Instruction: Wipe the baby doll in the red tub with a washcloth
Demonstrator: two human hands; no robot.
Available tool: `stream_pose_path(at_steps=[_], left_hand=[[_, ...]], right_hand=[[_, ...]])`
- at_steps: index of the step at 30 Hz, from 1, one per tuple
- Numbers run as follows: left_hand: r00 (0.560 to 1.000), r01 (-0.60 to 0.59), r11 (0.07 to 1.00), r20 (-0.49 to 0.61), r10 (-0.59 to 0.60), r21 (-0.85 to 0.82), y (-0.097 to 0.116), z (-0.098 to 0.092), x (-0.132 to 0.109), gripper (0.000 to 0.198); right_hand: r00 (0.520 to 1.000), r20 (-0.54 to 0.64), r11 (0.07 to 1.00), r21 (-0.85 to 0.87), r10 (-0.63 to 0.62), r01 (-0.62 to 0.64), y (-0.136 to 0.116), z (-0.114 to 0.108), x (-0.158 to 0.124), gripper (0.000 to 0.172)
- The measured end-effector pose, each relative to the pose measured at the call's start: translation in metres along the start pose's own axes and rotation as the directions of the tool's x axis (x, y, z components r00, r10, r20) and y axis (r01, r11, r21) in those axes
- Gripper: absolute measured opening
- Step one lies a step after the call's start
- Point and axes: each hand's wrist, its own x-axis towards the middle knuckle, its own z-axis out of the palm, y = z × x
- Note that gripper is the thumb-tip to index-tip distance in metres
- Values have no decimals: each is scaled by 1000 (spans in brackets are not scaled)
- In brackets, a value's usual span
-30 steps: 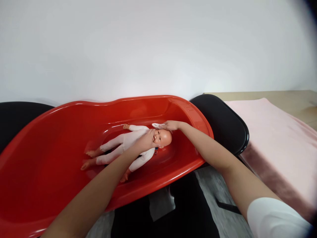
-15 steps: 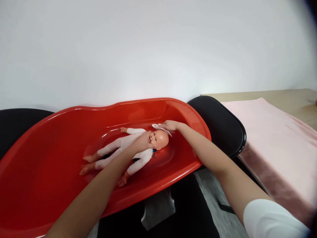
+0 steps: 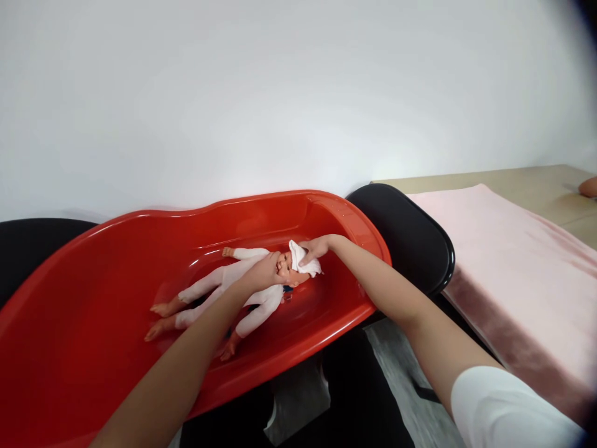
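A baby doll (image 3: pixel 229 275) with pale pink fabric body and limbs lies on its back inside a red baby bathtub (image 3: pixel 107 292), head to the right and feet to the left. My left hand (image 3: pixel 268 270) is closed at the doll's chin and neck, its fingertips partly hidden against the face. At the top of the head, my right hand (image 3: pixel 319 247) grips a white cloth (image 3: pixel 311 267) between thumb and fingers. The cloth covers the forehead and crown, while the eyes, nose and mouth area stays partly visible.
Black seats (image 3: pixel 405 230) stand under the tub's right end and at its far left. A pink cover (image 3: pixel 504 249) lies on a wooden surface (image 3: pixel 527 177) to the right. Behind the tub rises a white wall (image 3: pixel 280 93). A brown rounded object (image 3: pixel 588 186) shows at the right edge.
My right hand has brought the white cloth from beside the doll's head onto its forehead and crown. My left hand keeps its hold at the chin. The view has shifted slightly.
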Motion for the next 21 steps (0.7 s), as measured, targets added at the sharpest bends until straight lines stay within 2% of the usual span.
stream_pose_path(at_steps=[2,7,9,12,13,14,17,19,21], left_hand=[[999,-17,999,-31,16,-29,-3,3,0,30],[997,-34,999,-74,35,17,-9,7,0,29],[997,-36,998,-69,39,49,-9,7,1,30],[997,-9,999,-82,12,44,-8,7,1,38],[996,-2,999,-88,5,35,-8,7,2,40],[996,-1,1000,-89,3,25,-8,7,2,42],[996,-8,1000,-89,10,23,-10,8,3,43],[995,-7,999,-98,11,33,-13,8,4,43],[994,4,999,-109,0,37,-16,9,5,42]], right_hand=[[993,111,999,24,-39,36,2,0,2,101],[985,171,997,71,-31,19,9,0,9,84],[984,179,998,57,-8,-3,12,1,10,95],[996,86,999,-40,-5,8,15,3,11,131],[996,84,999,-53,-4,8,16,4,12,134],[993,120,999,-52,7,-1,16,4,12,127],[956,279,993,-89,95,-72,18,4,14,90],[952,282,986,-141,121,-84,19,2,15,80],[967,238,986,-157,96,-59,19,0,15,79]])
